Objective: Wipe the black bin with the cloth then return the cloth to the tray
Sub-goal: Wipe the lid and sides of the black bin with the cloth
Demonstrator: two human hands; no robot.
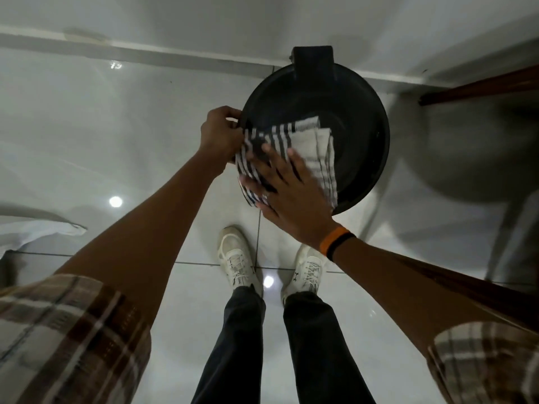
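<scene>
Glossy white tiles [145,118] cover the floor under you, with ceiling lights mirrored in them and a pale skirting line along the far wall. You stand with both white shoes [237,258] pointing at a round black bin [358,112] that sits on the tiles just ahead of your feet, near the wall. Its dark lid is shut, with a flat hinge tab at the far side, so you cannot tell what is inside.

A cloth [309,144], pale with dark stripes, lies folded across the near-left part of the lid and hangs over the rim towards you.

Your left hand [220,135] is at the bin's left edge, fingers curled together and pinching the cloth's corner against the rim. Your right hand [287,191] lies flat on the cloth with fingers spread apart, palm pressing it down onto the lid; it grips nothing. An orange and black band [335,243] circles that wrist.

Dark wood [481,86] shows at the upper right, and something white [38,228] juts in at the left edge. No tray can be made out from here.
</scene>
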